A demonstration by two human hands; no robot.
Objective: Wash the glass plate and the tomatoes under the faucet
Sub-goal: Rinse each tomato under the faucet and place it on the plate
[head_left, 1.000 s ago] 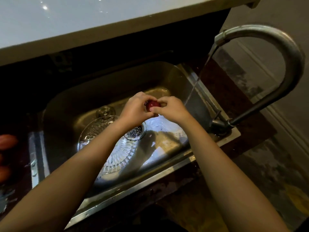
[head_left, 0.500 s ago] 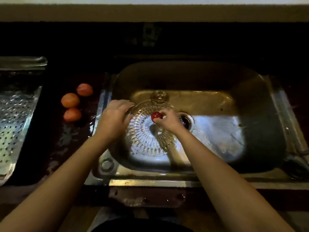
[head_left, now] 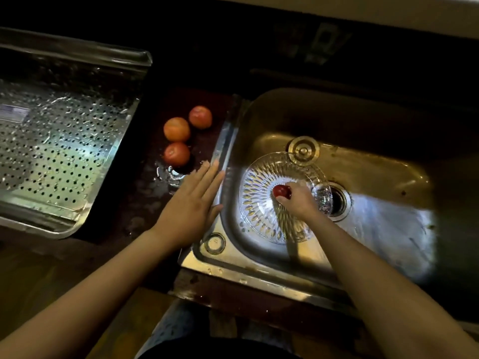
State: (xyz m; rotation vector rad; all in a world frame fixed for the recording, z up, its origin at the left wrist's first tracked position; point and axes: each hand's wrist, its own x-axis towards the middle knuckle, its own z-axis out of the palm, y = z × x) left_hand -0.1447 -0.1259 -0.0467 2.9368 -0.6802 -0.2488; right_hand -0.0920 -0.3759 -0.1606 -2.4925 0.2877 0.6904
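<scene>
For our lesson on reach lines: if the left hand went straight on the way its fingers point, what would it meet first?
Most likely the sink's left rim, beside which the left hand lies flat. The nearest tomato sits just left of that line, so the hand probably misses it; depth is unclear.

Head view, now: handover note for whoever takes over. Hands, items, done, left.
Left hand: open, fingers straight, holding nothing, at the left rim of the steel sink. It points toward three orange-red tomatoes on the dark counter.
Right hand: pinches a small red tomato low over the clear cut-glass plate, which lies in the sink basin.
Done: cannot confirm from this frame what has been rinsed.
Left: probably set this tomato on the plate, then wash the three on the counter.
</scene>
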